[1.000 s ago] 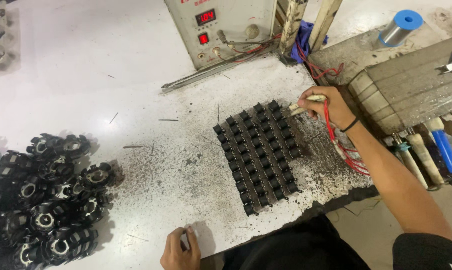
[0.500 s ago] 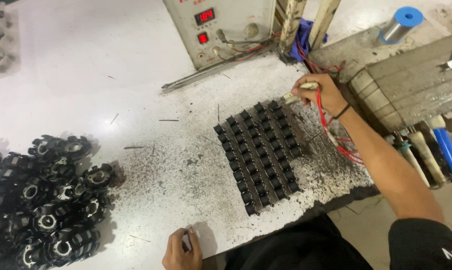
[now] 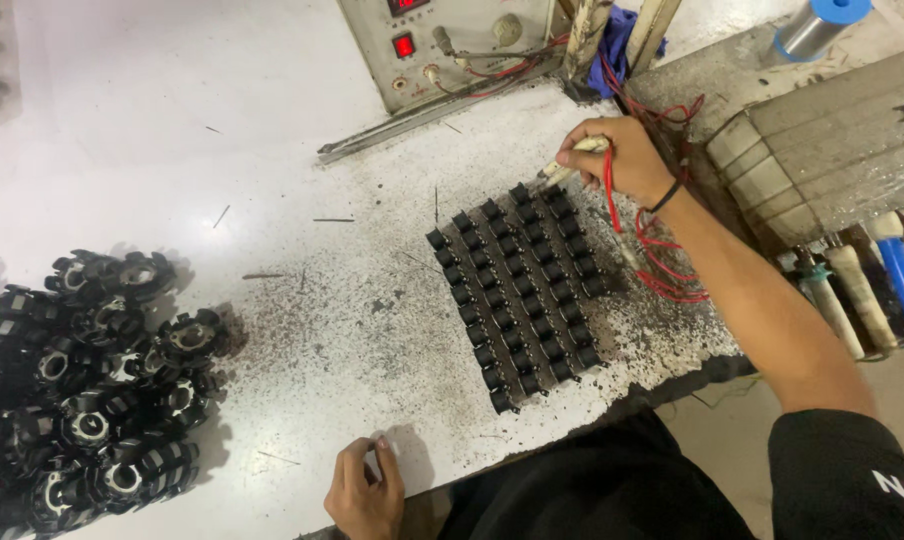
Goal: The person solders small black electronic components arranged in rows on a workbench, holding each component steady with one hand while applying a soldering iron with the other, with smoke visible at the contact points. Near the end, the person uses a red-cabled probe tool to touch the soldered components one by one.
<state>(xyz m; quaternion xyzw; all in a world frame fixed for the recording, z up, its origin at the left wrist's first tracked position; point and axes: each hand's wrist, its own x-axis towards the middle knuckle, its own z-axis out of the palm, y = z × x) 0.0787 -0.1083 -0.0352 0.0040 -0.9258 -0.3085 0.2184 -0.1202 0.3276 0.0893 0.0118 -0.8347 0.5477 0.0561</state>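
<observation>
Right hand [image 3: 617, 155] reaches forward, fingers curled closed; left hand [image 3: 364, 490] rests loosely curled.

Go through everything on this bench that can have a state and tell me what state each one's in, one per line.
right hand: closed around a pale-handled tool, tip at the grid's far corner
pale-handled tool: held, tilted down
red wires: loose, trailing under the wrist
grid of small black parts: laid in neat rows, flat
left hand: resting at the table edge, fingers curled
metal box: red indicator lit
pile of black round parts: heaped loosely
</observation>
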